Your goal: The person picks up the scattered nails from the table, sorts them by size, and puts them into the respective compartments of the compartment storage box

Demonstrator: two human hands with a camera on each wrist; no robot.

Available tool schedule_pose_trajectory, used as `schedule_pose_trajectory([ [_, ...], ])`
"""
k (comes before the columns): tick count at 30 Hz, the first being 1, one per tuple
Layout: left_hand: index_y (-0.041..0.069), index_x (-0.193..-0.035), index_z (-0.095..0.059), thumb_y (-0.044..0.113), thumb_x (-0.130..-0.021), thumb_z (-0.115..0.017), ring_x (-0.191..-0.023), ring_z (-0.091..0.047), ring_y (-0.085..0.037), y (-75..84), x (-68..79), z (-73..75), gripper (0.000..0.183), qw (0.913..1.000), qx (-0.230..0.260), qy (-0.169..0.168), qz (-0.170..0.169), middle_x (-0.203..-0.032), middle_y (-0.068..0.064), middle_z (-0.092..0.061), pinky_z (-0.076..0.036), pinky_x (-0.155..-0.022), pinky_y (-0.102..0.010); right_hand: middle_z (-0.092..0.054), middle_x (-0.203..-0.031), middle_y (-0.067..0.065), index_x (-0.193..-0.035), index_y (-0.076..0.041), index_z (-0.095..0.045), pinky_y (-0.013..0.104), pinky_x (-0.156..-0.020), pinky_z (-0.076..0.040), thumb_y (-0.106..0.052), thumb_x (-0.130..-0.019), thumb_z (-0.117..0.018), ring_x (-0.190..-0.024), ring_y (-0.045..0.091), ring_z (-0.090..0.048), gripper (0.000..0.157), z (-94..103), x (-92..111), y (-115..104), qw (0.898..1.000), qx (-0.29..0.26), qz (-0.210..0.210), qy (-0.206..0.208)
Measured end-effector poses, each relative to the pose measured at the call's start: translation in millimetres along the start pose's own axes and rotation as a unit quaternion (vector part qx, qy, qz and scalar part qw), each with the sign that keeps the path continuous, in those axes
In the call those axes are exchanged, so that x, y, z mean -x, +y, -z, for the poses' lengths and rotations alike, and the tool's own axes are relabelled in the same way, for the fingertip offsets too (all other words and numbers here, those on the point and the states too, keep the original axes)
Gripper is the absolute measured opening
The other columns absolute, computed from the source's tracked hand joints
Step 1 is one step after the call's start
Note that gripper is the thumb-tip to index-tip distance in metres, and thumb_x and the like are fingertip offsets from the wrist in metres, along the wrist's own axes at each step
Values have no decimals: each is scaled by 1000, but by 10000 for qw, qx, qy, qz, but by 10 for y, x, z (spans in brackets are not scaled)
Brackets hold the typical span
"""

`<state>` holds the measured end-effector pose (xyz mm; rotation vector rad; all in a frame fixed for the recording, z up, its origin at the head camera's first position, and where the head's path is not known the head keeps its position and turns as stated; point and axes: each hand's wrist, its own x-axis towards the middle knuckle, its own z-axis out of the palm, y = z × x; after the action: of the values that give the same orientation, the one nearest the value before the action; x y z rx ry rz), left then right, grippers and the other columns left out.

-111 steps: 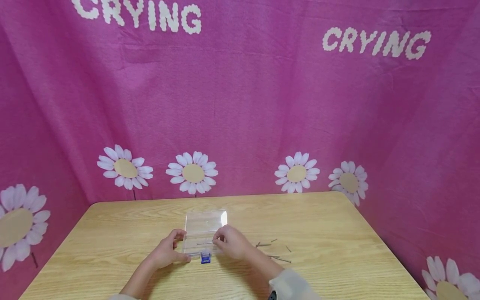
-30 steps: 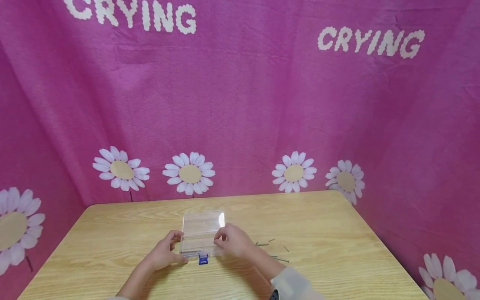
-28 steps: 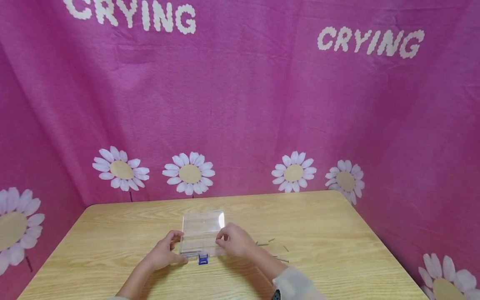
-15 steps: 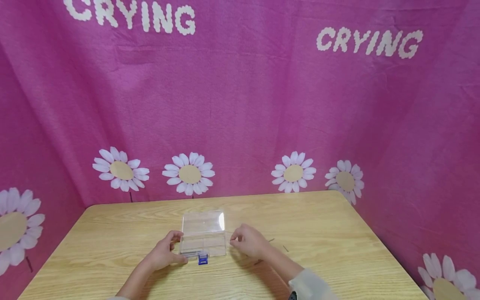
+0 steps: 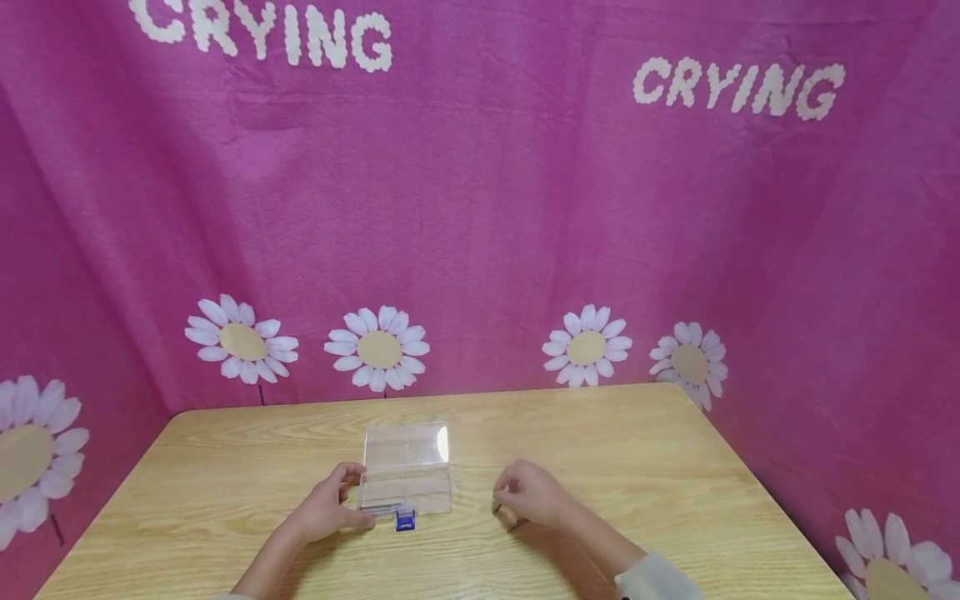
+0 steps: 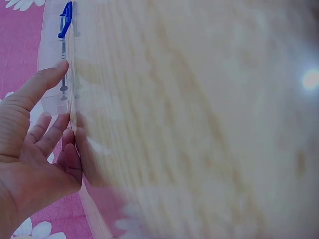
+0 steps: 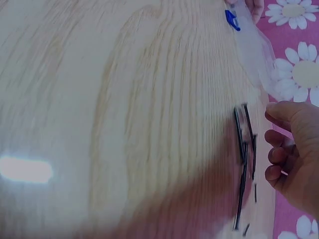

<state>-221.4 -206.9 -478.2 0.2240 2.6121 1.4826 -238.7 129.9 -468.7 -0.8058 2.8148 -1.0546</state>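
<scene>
A clear plastic box [image 5: 427, 486] lies on the table, its transparent lid [image 5: 405, 446] folded back and its blue latch [image 5: 405, 521] facing the person. My left hand [image 5: 326, 508] holds the box's left end, thumb at the front corner and fingers along the side. Nails [image 6: 64, 82] lie inside along the front, near the left thumb. To the right of the box, my right hand [image 5: 540, 497] hovers low with loosely bent fingers. Beside it in the right wrist view lie several loose nails [image 7: 241, 189], long and short; the hand mostly hides them in the head view.
The wood-grain table [image 5: 637, 467] reaches back to a pink curtain [image 5: 480, 208] with daisies and lettering. Two very short dark pieces [image 7: 255, 193] lie near the long nails.
My right hand has left the box and moved right and toward the person, over the loose nails. The nail it held earlier is gone from its fingers. My left hand stays at the box.
</scene>
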Motion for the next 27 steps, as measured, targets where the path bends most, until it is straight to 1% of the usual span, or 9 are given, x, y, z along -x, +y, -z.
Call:
schedule_pose_trajectory([
  [5, -4, -125, -42, 3, -63, -82, -122, -44, -38, -3, -1, -1, 74, 10000, -43, -16, 30, -123, -18, -54, -34, -102, -52, -65, -83, -1, -81, -8, -70, 25, -70, -47, -15, -85, -64, -80, 12, -56, 10, 41, 81, 155, 9998, 150, 149, 13],
  [7, -3, -125, -42, 3, -63, -83, -122, -45, -38, -4, -5, -2, 74, 10000, -50, -1, 41, -123, -18, -54, -34, -102, -51, -66, -80, -1, -79, -9, -70, 25, -71, -48, -14, -84, -65, -78, 12, -57, 10, 52, 101, 199, 9995, 222, 228, 19],
  [10, -3, -125, -43, 4, -62, -83, -122, -45, -37, -8, -11, -4, 75, 10000, -41, 30, 65, -122, -17, -54, -34, -102, -52, -67, -81, -2, -78, -9, -71, 24, -71, -47, -14, -84, -64, -78, 11, -57, 10, 62, 126, 241, 9996, 195, 201, -13],
  [13, -2, -124, -43, 4, -62, -84, -122, -45, -37, -7, -9, -5, 75, 9999, -44, 51, 85, -122, -16, -54, -34, -103, -52, -66, -82, -3, -79, -9, -70, 23, -71, -47, -14, -85, -64, -79, 10, -56, 10, 62, 139, 257, 9999, 113, 108, -38],
  [15, -2, -124, -43, 4, -62, -84, -122, -45, -37, -5, -6, -3, 75, 9999, -58, 66, 99, -122, -16, -54, -34, -102, -52, -66, -82, -3, -79, -10, -70, 25, -73, -48, -15, -85, -64, -80, 11, -57, 10, 53, 137, 259, 9998, 129, 118, -13],
  [22, -2, -125, -43, 4, -62, -84, -122, -45, -37, -13, -12, -2, 75, 9999, -58, 43, 100, -124, -17, -54, -34, -102, -53, -65, -86, -3, -83, -11, -70, 30, -77, -48, -18, -84, -67, -84, 15, -58, 7, 5, 106, 225, 9992, 387, 109, 82],
  [27, -1, -125, -43, 4, -62, -83, -121, -46, -35, -21, -25, 2, 75, 9999, -86, 28, 115, -124, -15, -54, -35, -100, -50, -64, -89, -1, -86, -10, -69, 30, -76, -48, -16, -83, -67, -84, 15, -57, 7, -18, 73, 198, 9992, 377, 87, 58],
])
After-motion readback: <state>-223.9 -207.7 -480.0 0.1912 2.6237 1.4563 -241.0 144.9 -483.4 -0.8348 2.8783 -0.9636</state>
